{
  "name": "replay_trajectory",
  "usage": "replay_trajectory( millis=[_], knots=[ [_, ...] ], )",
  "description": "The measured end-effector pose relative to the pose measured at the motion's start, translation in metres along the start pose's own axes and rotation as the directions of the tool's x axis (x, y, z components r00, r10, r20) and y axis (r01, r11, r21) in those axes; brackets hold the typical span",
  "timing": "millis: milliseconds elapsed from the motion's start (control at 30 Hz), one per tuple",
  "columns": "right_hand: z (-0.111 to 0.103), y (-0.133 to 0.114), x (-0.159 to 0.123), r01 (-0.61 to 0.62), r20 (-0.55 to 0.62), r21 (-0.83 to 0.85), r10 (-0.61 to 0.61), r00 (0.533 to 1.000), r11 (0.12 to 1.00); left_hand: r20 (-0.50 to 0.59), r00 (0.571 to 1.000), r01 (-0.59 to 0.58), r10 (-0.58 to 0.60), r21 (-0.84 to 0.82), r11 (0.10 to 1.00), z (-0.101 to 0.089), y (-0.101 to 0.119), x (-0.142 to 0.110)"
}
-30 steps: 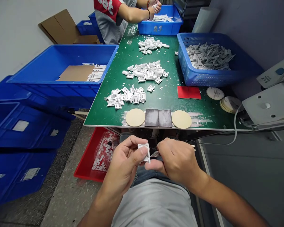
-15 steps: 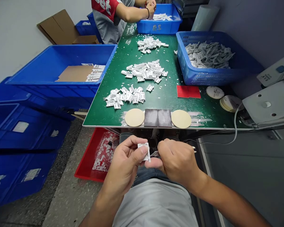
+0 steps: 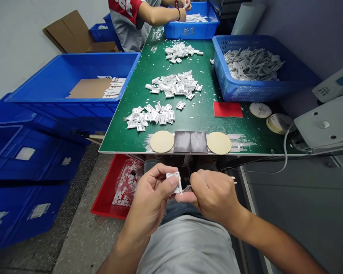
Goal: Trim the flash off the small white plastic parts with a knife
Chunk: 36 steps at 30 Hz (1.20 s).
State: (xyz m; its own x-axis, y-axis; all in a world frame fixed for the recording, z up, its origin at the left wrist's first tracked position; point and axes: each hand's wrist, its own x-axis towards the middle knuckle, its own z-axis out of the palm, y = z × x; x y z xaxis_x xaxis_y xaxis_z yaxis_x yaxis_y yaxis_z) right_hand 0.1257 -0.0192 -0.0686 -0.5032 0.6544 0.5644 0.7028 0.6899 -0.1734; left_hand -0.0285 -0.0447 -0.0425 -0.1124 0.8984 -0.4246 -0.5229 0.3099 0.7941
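Green tabletop [image 3: 201, 118] fills the middle of the head view, bearing three heaps of white parts [image 3: 175, 84]; at its near edge two dark squares [image 3: 182, 142] lie side by side between two pale discs [image 3: 162, 141]; of the hands, both in front of that edge, the left hand [image 3: 153, 194] pinches a small white piece [image 3: 173, 183] between thumb and fingers, the thumb covering part of it; the right hand [image 3: 215, 192] is curled closed around a slim tool [image 3: 186, 188], its thumb beside the piece; most of the tool is hidden by the fist, so its shape is hard to tell; a co-worker [image 3: 133, 30] is cut off by the top edge; the forearms partly hide a red tray [image 3: 103, 201] below.
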Motion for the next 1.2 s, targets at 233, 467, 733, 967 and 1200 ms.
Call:
replay_trajectory(
  millis=[233, 467, 733, 967, 1200],
  knots=[
    [0.002, 0.002, -0.001, 0.009, -0.019, 0.159, -0.006, 1.000, 0.987, 0.012, 1.000, -0.023, 0.022, 0.045, 0.999, 0.000, -0.001, 0.001],
    [-0.011, -0.004, 0.004, -0.426, 0.403, 0.810, 0.144, 0.904, 0.403, 0.144, 0.974, -0.193, 0.175, 0.118, 0.974, -0.003, -0.005, 0.001],
    [-0.014, -0.008, 0.005, -0.464, 0.444, 0.781, 0.150, 0.883, 0.418, 0.135, 0.985, -0.089, 0.103, -0.105, 0.991, 0.004, -0.007, -0.003],
    [0.003, -0.014, -0.005, -0.129, 0.157, 0.639, 0.036, 0.987, 0.758, 0.049, 0.999, 0.006, 0.017, -0.430, 0.903, 0.010, 0.011, 0.006],
    [0.000, -0.021, -0.006, -0.274, 0.085, 0.723, 0.311, 0.946, 0.634, 0.152, 0.986, -0.027, 0.067, -0.246, 0.969, 0.004, -0.001, 0.001]
  ],
)
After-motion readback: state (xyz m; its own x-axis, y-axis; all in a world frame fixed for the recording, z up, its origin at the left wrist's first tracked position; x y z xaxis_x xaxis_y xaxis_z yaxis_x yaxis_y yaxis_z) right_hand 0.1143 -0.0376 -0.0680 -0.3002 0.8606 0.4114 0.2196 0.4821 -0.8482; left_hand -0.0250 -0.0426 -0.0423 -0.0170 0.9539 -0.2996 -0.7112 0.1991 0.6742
